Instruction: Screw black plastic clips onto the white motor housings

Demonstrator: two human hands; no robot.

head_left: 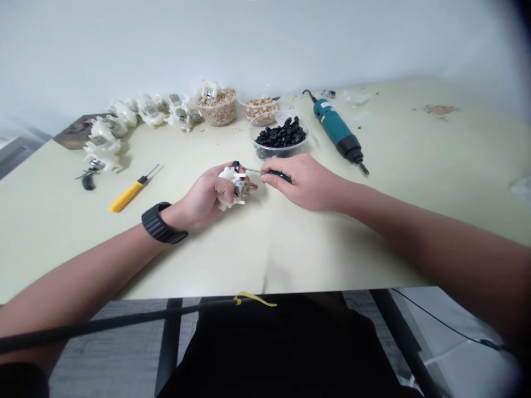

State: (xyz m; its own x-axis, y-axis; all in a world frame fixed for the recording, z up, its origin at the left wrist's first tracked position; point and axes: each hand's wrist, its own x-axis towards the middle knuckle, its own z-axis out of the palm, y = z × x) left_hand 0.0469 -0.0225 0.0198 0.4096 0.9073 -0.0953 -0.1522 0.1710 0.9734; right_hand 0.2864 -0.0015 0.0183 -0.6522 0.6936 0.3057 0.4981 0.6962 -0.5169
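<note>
My left hand (205,196), with a black watch at the wrist, grips a small white plastic motor housing (234,185) resting on the table; a metal motor end and a black ring show at its right side. My right hand (305,179) holds a thin green-handled screwdriver (265,172) whose metal tip reaches the black ring on top of the housing. Both hands sit near the middle of the pale table (265,243).
A clear bowl of black rings (281,135) stands just behind my hands. Two tubs of small tan parts (218,108) and several white housings (124,124) line the back left. A teal electric screwdriver (338,132) lies at right, a yellow-handled tool (130,190) at left.
</note>
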